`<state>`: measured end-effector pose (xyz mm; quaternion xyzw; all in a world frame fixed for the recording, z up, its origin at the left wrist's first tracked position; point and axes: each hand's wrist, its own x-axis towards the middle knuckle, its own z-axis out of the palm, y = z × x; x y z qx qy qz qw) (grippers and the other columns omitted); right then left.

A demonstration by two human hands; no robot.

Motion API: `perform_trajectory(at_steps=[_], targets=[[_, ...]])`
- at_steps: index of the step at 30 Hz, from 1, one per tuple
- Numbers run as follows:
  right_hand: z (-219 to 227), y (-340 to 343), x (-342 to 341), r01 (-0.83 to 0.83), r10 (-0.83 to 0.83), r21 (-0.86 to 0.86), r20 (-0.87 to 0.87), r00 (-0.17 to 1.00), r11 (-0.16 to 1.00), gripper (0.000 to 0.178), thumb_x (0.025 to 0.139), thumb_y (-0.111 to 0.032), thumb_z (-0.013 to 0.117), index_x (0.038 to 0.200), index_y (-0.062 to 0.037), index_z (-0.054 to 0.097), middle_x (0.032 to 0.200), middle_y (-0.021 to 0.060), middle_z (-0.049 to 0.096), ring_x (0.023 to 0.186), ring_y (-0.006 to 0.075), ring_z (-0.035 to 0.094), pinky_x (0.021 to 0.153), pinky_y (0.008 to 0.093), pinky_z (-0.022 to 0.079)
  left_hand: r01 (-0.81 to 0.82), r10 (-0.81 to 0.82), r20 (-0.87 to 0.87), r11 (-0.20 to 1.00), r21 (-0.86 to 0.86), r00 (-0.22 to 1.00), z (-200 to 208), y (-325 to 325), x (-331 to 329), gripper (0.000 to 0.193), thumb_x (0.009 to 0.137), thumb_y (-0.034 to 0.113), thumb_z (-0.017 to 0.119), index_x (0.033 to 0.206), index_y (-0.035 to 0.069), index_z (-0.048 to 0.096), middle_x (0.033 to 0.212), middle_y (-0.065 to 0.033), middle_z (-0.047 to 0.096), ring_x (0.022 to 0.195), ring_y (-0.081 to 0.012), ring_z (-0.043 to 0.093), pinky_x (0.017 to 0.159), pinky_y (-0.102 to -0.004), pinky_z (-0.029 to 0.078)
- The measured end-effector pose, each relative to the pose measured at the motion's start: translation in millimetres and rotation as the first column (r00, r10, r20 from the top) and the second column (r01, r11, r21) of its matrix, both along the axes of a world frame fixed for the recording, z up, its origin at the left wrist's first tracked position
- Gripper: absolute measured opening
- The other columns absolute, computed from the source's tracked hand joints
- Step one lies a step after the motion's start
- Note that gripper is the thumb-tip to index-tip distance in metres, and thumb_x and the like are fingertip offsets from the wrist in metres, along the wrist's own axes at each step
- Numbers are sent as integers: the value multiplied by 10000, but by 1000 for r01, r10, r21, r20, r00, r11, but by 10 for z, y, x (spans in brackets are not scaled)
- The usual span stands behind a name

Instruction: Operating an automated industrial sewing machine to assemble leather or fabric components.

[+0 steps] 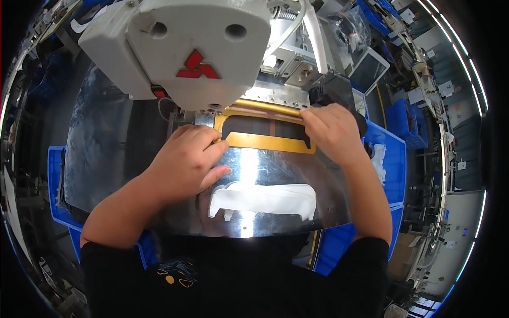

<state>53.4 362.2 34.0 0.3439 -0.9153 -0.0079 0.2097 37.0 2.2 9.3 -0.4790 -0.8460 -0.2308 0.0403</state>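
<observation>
A gold-coloured metal frame (268, 142) with a long dark opening lies under the head of a large industrial sewing machine (196, 34). My left hand (193, 159) is at the frame's left end, fingers bent over its edge and thumb stretched out above the table. At the far right corner, my right hand (334, 131) grips the frame, its fingers closed near the gold bar along the back. Whether anything thin is under those fingers is hidden. Nearer to me, a small stack of white cut pieces (262, 201) rests on the shiny metal table (275, 167).
Blue bins (389, 169) stand beside the table on the right, one with white pieces inside. Another blue bin (55, 180) is at the left. A tilted screen (369, 71) stands at the back right, near a clear plastic bag (350, 26).
</observation>
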Motion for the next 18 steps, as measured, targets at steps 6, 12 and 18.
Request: perform_trajectory(at_steps=[6,12,18], targets=[[157,-117,-51,88,-96,-72,-106,990,993,160,848,-34,799,989,-58,729,981,102,714,913,303,700,787,411,567,-73,78,40,992,-105,996,1,-31,-11,491,983,347,769,1306,-21,729,1292,-204,686,1251,-343,642,1163,-487,465],[57,-187,304,200,35,-277,661,749,940,199,848,-77,776,826,-51,580,907,134,587,947,338,687,792,398,558,-86,87,8,989,-122,996,-16,9,-12,495,988,350,768,1324,-11,722,1327,-213,673,1286,-346,627,1168,-478,469],[26,-347,212,168,67,-291,653,755,942,230,863,-115,769,828,-46,553,979,153,564,1052,349,667,843,421,552,-89,91,20,994,-71,996,-77,-3,-30,475,947,321,794,1291,-1,733,1320,-191,651,1242,-366,626,1132,-479,474]])
